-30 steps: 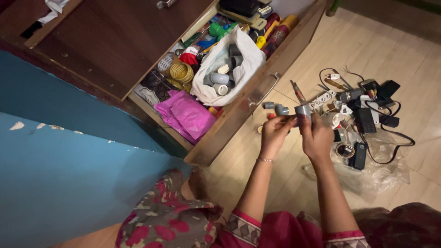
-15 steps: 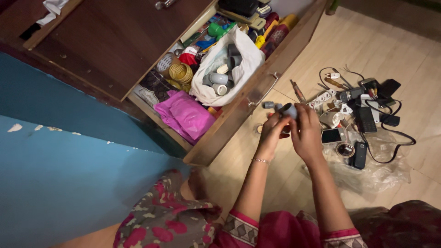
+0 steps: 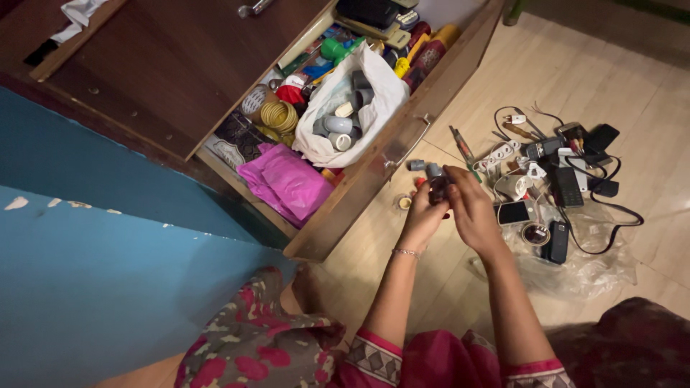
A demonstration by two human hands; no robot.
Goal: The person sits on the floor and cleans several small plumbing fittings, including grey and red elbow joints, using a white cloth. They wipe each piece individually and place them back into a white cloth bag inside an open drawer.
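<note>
Both hands meet over the tiled floor in front of an open wooden drawer (image 3: 374,179). My left hand (image 3: 422,215) and my right hand (image 3: 471,208) pinch one small round fitting (image 3: 438,189) between their fingertips; it looks dark in the shade of the hands. Two grey pipe fittings (image 3: 425,168) lie on the floor just beyond the fingers. A white bag (image 3: 374,108) holding several grey fittings sits in the drawer.
The drawer also holds a pink bag (image 3: 287,179), yellow rings (image 3: 279,113) and mixed tools. To the right, phones, chargers and black cables (image 3: 568,187) lie on a clear plastic bag (image 3: 589,266). A blue surface (image 3: 108,273) fills the left.
The hands drew left and closer together, turning the fitting; its pale grey side showed a second ago, and now it is mostly covered and dark.
</note>
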